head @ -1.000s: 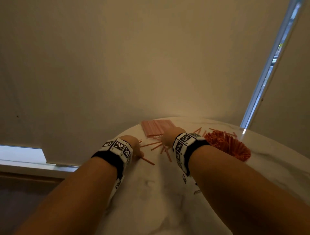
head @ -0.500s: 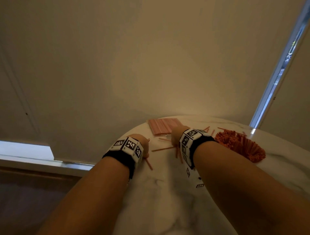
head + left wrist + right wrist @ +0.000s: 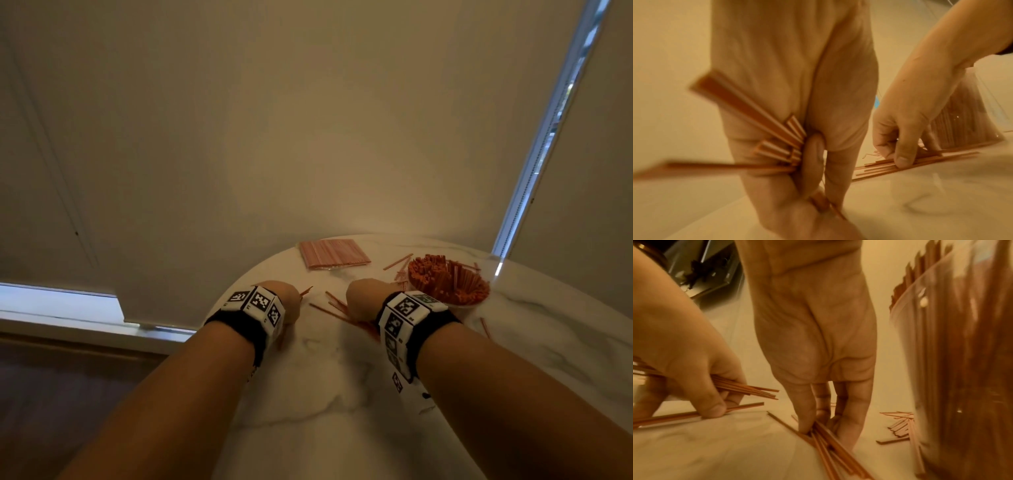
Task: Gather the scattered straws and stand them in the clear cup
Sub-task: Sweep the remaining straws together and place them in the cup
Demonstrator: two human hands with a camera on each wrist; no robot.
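Note:
My left hand (image 3: 813,162) grips a fanned bundle of orange straws (image 3: 774,146) near the table's left edge; in the head view that hand (image 3: 286,301) shows from behind. My right hand (image 3: 818,423) pinches several loose straws (image 3: 830,444) lying on the white marble table (image 3: 342,394). The clear cup (image 3: 448,286), packed with upright orange straws, stands just right of the right hand (image 3: 363,301) and looms close in the right wrist view (image 3: 962,353). More loose straws (image 3: 330,308) lie between the hands.
A flat packet of pink straws (image 3: 332,253) lies at the table's far edge. Stray straws lie left of the cup (image 3: 397,265) and one on its near side (image 3: 484,327). A wall and a window strip (image 3: 548,137) stand behind the round table.
My right hand has drawn back from the packet and gathered loose straws under its fingers. The left hand keeps its bundle near the table edge. The head view has shifted.

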